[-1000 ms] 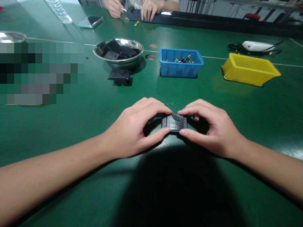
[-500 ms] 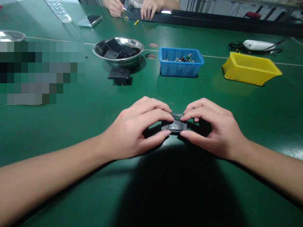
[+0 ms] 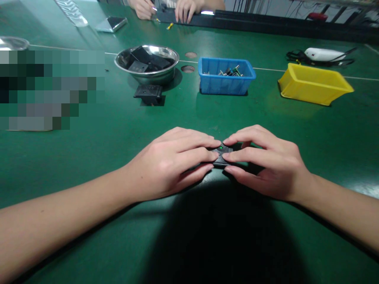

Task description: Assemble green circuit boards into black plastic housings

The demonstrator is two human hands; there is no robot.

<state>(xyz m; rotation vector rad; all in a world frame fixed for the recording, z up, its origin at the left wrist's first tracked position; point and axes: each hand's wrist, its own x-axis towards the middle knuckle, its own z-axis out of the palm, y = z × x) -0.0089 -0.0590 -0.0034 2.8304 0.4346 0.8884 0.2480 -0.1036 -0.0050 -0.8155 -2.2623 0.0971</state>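
A small black plastic casing [image 3: 222, 160] with a green spot near its far edge lies on the green table in front of me. My left hand [image 3: 174, 159] grips it from the left, thumb at the near edge and fingertips on its top. From the other side my right hand [image 3: 268, 161] does the same, its thumb at the near edge and fingers over the top and far edge. The fingers cover much of the casing. Beyond my hands, another black casing part [image 3: 149, 94] rests on the table beside the steel bowl.
The steel bowl [image 3: 168, 75] holds several black parts. A blue bin [image 3: 226, 83] contains small components, and a yellow bin [image 3: 314, 88] stands to its right. Behind that lies a white device [image 3: 324, 54] with black cable. A co-worker's hands [image 3: 185, 10] are across the table.
The fingers of both hands have shifted over the casing. They now lie further onto its top, covering more of it. The casing stays in about the same place.
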